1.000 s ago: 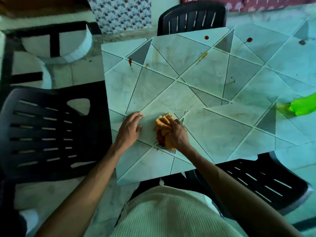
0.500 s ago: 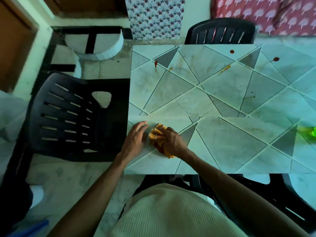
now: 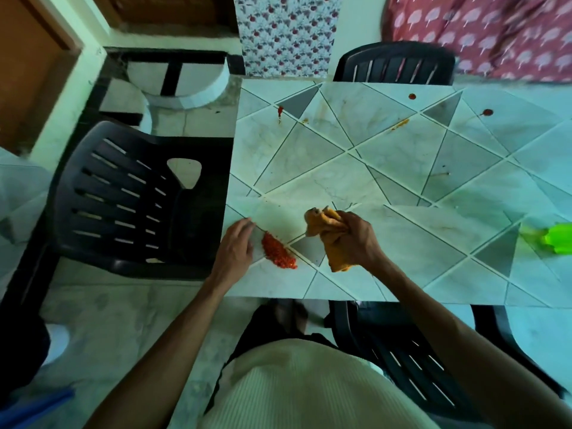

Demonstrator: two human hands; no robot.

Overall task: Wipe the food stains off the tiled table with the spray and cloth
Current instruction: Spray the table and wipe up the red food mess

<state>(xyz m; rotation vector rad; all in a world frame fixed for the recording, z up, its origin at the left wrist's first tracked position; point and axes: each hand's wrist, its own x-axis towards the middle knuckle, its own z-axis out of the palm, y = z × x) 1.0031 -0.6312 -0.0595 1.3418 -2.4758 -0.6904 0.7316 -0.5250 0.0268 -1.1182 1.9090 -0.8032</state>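
The tiled table point(image 3: 402, 156) is pale veined marble with grey triangles and dark grout lines. Near left, the food stain point(image 3: 278, 252) is red-orange and the cloth point(image 3: 334, 243) yellow-orange. The spray bottle point(image 3: 557, 238), right, is bright green. The slatted chair point(image 3: 123, 196), left, is black.

A black slatted plastic chair point(image 3: 123, 199) stands on the pale marble floor point(image 3: 123, 320) against the left edge of the tiled table point(image 3: 387, 156). A second chair point(image 3: 394, 65) stands at its far edge, and a third point(image 3: 411, 360) is tucked under its near edge. Beyond the far edge hang a floral cloth point(image 3: 286, 32) and a red leaf-print fabric point(image 3: 483, 35), with a brown wooden door point(image 3: 28, 72) far off left.
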